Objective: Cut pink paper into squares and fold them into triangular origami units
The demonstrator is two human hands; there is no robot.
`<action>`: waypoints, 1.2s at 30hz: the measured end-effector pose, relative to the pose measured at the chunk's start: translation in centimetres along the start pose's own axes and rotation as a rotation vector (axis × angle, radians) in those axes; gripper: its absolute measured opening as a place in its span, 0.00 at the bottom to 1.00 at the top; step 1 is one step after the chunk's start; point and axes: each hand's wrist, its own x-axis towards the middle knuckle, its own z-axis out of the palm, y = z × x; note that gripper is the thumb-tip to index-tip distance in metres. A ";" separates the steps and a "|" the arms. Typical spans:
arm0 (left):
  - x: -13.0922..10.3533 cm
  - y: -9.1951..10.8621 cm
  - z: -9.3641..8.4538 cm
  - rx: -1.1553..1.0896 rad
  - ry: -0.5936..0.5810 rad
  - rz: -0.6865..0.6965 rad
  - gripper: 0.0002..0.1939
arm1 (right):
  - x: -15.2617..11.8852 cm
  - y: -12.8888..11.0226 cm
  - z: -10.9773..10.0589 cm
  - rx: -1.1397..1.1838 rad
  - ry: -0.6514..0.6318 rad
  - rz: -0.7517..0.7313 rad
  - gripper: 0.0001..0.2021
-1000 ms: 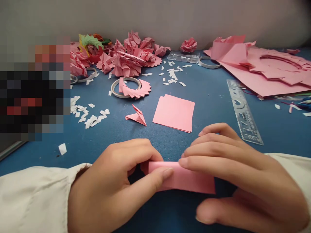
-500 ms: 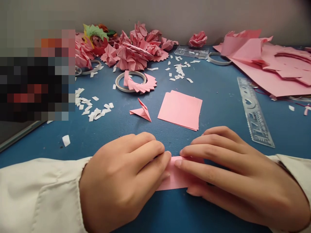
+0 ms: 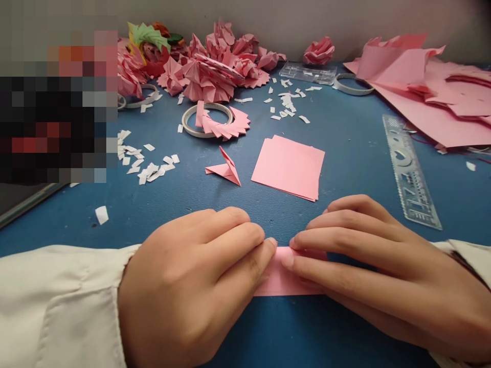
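Note:
A folded strip of pink paper [image 3: 286, 278] lies on the blue table in front of me. My left hand [image 3: 201, 278] is closed on its left part, fingers curled and pressed together at the upper edge. Over the right part, my right hand [image 3: 368, 266] grips the strip with long, slightly bent fingers; its thumb is hidden beneath. The fingertips of both hands almost meet at the fold. Just beyond them are a small folded pink paper piece [image 3: 226, 169] and a stack of square pink paper sheets [image 3: 287, 167].
Behind lie a tape roll [image 3: 187, 125] with a pink paper ring [image 3: 226, 128] on it, and a heap of pink paper flowers [image 3: 215, 71]. A clear stencil ruler [image 3: 412, 176] and large pink sheets [image 3: 456, 128] are at right. White paper scraps [image 3: 151, 171] are scattered about.
The view has shifted a little. My right thumb, which showed at the strip's lower edge, is now hidden under the hand. Both hands stay on the strip.

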 end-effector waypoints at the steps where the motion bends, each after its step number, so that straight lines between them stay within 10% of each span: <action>1: -0.1 -0.1 0.0 -0.017 -0.001 0.025 0.12 | 0.0 0.1 -0.2 0.005 -0.025 -0.014 0.11; 36: -0.5 -0.1 0.2 -0.049 -0.035 0.038 0.10 | 0.2 0.7 -0.8 0.036 -0.121 -0.049 0.12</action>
